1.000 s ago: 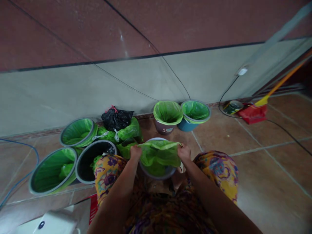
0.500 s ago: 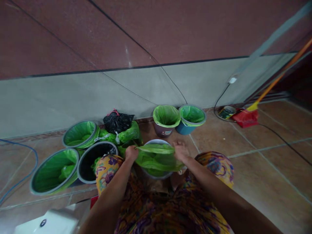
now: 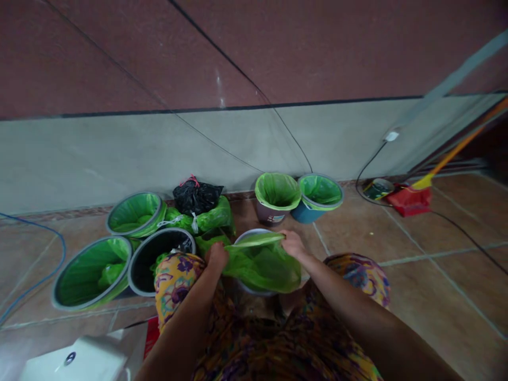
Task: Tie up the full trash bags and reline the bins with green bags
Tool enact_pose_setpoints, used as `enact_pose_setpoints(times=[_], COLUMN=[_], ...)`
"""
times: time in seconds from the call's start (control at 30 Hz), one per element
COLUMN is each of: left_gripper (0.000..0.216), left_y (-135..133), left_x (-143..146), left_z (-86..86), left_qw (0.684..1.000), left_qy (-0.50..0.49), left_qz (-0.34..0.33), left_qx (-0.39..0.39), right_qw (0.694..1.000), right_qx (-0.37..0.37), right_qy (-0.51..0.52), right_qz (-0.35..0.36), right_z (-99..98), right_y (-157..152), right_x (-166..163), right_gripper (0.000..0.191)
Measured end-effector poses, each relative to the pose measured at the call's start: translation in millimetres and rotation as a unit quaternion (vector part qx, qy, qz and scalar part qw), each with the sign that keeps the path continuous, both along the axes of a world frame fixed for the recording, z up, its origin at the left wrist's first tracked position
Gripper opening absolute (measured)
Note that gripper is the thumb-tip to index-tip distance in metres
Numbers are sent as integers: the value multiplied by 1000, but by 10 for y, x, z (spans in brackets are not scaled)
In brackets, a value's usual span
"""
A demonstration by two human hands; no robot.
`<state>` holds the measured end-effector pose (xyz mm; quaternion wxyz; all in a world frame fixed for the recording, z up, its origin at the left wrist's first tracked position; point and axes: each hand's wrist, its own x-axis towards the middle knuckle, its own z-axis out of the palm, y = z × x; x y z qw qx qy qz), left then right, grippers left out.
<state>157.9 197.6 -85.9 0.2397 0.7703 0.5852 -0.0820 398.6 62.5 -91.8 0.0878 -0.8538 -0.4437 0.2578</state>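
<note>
A thin green bin bag (image 3: 262,262) is stretched between my two hands over a pale round bin (image 3: 254,290) that stands between my knees. My left hand (image 3: 217,258) is closed on the bag's left edge, and my right hand (image 3: 292,245) grips the right end of its rim. The bag's upper edge is pulled into a band, and its body sags across the bin's mouth, hiding most of the bin. More green plastic lies just beyond my left hand.
Lined bins stand at left: a rear bin (image 3: 137,214), a front bin (image 3: 93,272) and a black-lined bin (image 3: 162,262). A tied black bag (image 3: 197,196) rests on green bags. Along the wall are a purple bin (image 3: 273,214) and a blue bin (image 3: 311,213). A red dustpan (image 3: 410,201) lies right.
My right hand has closed on the bag's rim, where its fingers were spread before. The bag is now drawn wider and its body hangs lower to the right.
</note>
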Motion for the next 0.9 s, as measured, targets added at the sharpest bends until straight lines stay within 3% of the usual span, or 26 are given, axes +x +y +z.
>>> enact_pose_setpoints(times=[0.13, 0.23, 0.3, 0.4, 0.5, 0.67, 0.8, 0.9], left_gripper=[64, 75, 71, 41, 29, 32, 41, 32], left_y=[-185, -279, -284, -200, -37, 214, 268, 261], left_x=[110, 254, 382, 574, 678, 631, 633, 713], left_z=[65, 123, 162, 211, 232, 158, -1, -110], left_qw=[991, 966, 949, 937, 939, 938, 947, 954], left_qy=[-7, -52, -77, -57, -45, -112, -119, -141], left_qz=[-107, -223, -283, -336, -340, -329, -297, -262], left_qx=[84, 118, 117, 78, 28, -13, -23, -30], right_qw=[997, 995, 993, 987, 986, 997, 997, 990], right_qx=[-39, -17, -1, 5, 7, -8, 9, 8], right_qy=[10, 12, 18, 29, 13, 4, 47, 142], right_qz=[60, 96, 117, 161, 164, 76, 64, 4], right_z=[50, 146, 255, 401, 439, 289, 98, -46], right_y=[-23, 23, 81, 157, 182, 182, 227, 258], right_x=[29, -43, -87, -90, 15, 271, 307, 245], right_gripper=[27, 27, 28, 28, 25, 15, 13, 22])
